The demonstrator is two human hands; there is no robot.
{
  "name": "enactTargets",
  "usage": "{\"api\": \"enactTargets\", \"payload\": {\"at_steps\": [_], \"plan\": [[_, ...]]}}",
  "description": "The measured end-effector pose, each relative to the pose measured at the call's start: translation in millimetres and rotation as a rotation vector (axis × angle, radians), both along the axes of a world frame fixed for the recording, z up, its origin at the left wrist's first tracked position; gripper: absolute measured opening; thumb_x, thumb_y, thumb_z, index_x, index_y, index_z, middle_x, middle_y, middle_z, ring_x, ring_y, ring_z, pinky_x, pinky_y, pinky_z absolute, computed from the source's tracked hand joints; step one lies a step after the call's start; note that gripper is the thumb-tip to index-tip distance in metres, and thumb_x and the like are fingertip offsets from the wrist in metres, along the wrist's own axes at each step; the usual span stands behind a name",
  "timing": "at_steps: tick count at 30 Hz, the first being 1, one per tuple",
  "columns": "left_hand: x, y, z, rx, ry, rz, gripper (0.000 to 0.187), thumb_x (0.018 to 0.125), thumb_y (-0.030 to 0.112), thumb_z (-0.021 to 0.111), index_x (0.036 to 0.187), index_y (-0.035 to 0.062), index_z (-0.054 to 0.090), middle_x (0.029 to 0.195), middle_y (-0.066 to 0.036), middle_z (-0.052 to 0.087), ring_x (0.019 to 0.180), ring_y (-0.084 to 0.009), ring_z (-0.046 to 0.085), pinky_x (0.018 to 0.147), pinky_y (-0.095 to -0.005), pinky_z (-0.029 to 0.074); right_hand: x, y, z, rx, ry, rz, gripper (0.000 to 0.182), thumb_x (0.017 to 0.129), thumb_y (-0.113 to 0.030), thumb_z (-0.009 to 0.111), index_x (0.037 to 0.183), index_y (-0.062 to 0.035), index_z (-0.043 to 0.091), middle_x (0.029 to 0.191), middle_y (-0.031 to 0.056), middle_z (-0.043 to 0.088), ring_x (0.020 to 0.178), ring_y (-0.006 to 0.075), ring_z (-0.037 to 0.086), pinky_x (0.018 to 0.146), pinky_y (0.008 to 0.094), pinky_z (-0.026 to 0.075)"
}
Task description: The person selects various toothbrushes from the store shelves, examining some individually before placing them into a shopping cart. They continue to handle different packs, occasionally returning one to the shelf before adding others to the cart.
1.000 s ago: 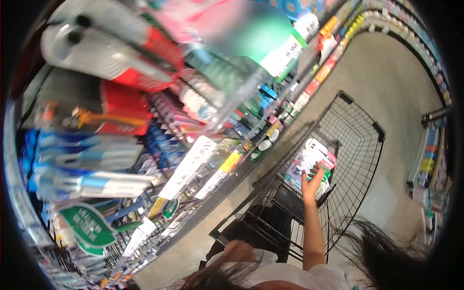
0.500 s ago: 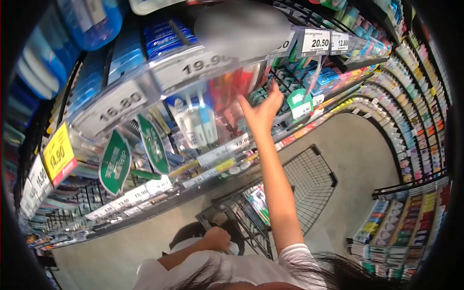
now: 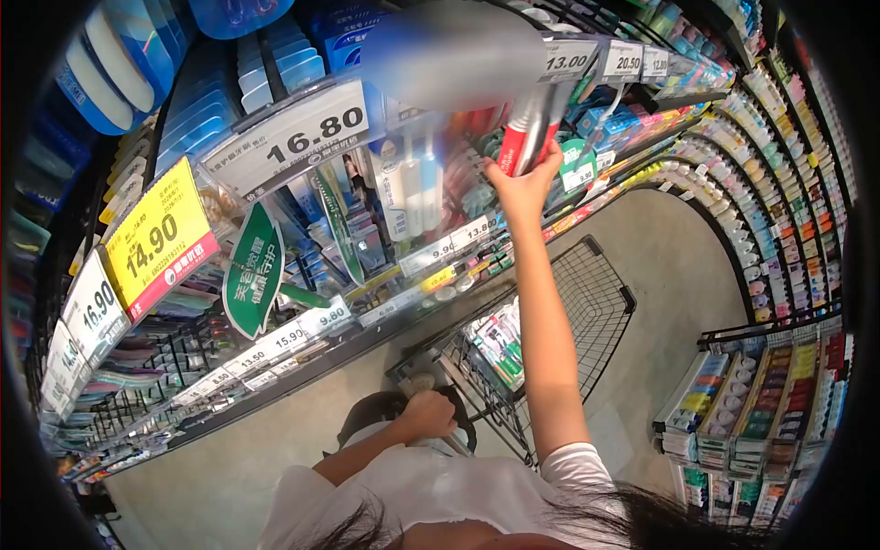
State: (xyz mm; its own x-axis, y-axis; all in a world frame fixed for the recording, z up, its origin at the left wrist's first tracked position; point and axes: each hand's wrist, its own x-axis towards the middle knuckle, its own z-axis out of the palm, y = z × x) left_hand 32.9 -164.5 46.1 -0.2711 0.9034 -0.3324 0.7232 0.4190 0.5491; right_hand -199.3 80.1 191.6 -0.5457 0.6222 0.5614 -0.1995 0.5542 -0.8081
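Observation:
My right hand (image 3: 526,188) is raised to the shelf, its fingers closed around a red-and-white package (image 3: 520,137). A grey blurred patch hides the package's upper end, and its exact kind is not clear. Hanging white-and-blue packs (image 3: 411,188) are to the left of this hand, and a green tag (image 3: 576,165) is to its right. Low in front of my body, my left hand (image 3: 429,414) is closed on the shopping cart's handle (image 3: 456,444). The wire cart (image 3: 587,316) stands below my right forearm with several packages (image 3: 498,344) inside.
Price labels line the shelf edges, including a yellow one (image 3: 158,240). A green leaf-shaped sign (image 3: 254,270) sticks out at the left. Curved racks of small goods (image 3: 733,220) and a low display (image 3: 756,403) border the grey floor (image 3: 674,252) on the right.
My right hand, earlier spread among the hanging goods, has closed on the red-and-white package. The view has shifted, and the shelf labels appear farther right. My left hand stays low at the cart.

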Motion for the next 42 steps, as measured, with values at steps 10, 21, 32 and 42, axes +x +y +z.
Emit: {"api": "enactTargets", "payload": {"at_steps": [10, 21, 32, 42], "plan": [[2, 3, -3, -0.021, -0.011, -0.024, 0.031, 0.071, 0.029, 0.056, 0.06, 0.0019, 0.066, 0.057, -0.015, 0.061, 0.056, -0.0305, 0.062, 0.055, -0.0405, 0.051, 83, 3, -4, -0.316, -0.081, 0.328, 0.088, 0.059, -0.003, 0.078, 0.127, -0.0048, 0.023, 0.12, 0.0124, 0.039, 0.111, 0.0218, 0.043, 0.093, 0.0348, 0.039], [5, 11, -19, -0.201, -0.01, -0.111, 0.033, 0.071, 0.035, 0.054, 0.064, 0.0061, 0.068, 0.063, -0.012, 0.064, 0.06, -0.0288, 0.063, 0.057, -0.0417, 0.05, 348, 124, -296, -0.271, -0.515, -0.576, 0.094, 0.05, -0.002, 0.079, 0.13, -0.001, 0.028, 0.12, 0.019, 0.038, 0.108, 0.0322, 0.043, 0.094, 0.0391, 0.037], [4, 16, -23, -0.107, 0.001, -0.093, 0.017, 0.064, 0.024, 0.061, 0.054, 0.011, 0.057, 0.055, -0.005, 0.055, 0.052, -0.0221, 0.056, 0.047, -0.0364, 0.045, 349, 214, -521, -0.168, -1.158, -0.485, 0.08, 0.059, -0.004, 0.077, 0.127, -0.0162, 0.039, 0.111, 0.0207, 0.042, 0.095, 0.0366, 0.052, 0.08, 0.0411, 0.048], [6, 15, -31, -0.077, 0.136, -0.114, 0.018, 0.046, 0.024, 0.065, 0.052, 0.0168, 0.049, 0.052, 0.004, 0.042, 0.048, -0.0116, 0.05, 0.04, -0.0262, 0.038, 315, 245, -579, -0.163, -1.404, -0.462, 0.076, 0.071, -0.007, 0.07, 0.135, -0.0275, 0.034, 0.115, 0.0213, 0.036, 0.101, 0.0389, 0.047, 0.084, 0.0445, 0.046]]}}
